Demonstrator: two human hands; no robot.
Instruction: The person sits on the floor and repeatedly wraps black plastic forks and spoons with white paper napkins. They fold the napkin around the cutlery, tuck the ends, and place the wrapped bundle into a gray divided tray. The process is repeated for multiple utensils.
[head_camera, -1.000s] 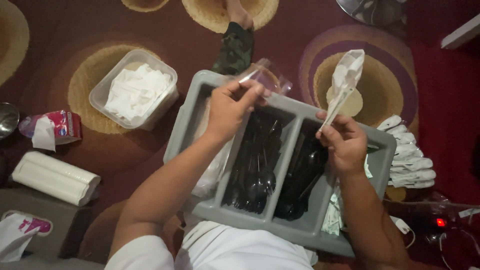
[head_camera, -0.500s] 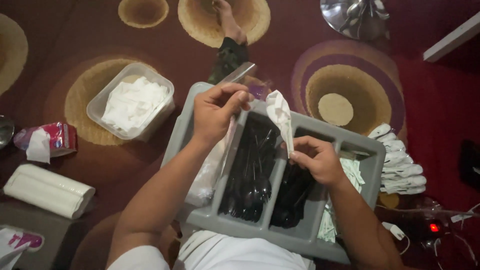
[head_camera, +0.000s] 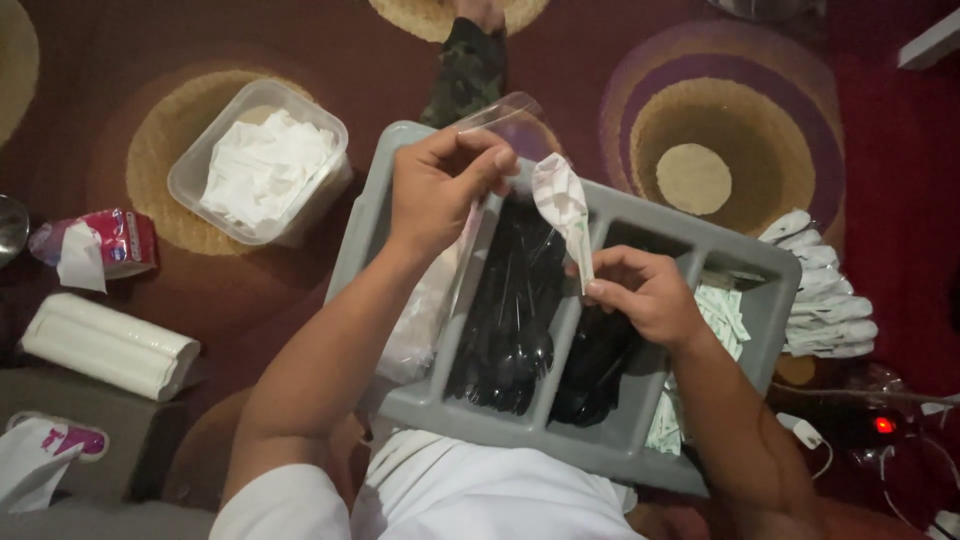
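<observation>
Left hand (head_camera: 440, 195) is pinching a clear sleeve (head_camera: 500, 120) over the tray's (head_camera: 770, 290) far edge; right hand (head_camera: 645, 295) is gripping a napkin-wrapped spoon (head_camera: 562, 205) upright above the middle compartments. The tray is resting over patterned carpet (head_camera: 880, 120).

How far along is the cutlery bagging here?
Done: a stack of white wrapped sets lies right of the grey tray. In hand: the left hand holds a clear sleeve, the right hand a napkin-wrapped piece beside it, not yet inside. Left: many black utensils fill the tray's compartments.
</observation>
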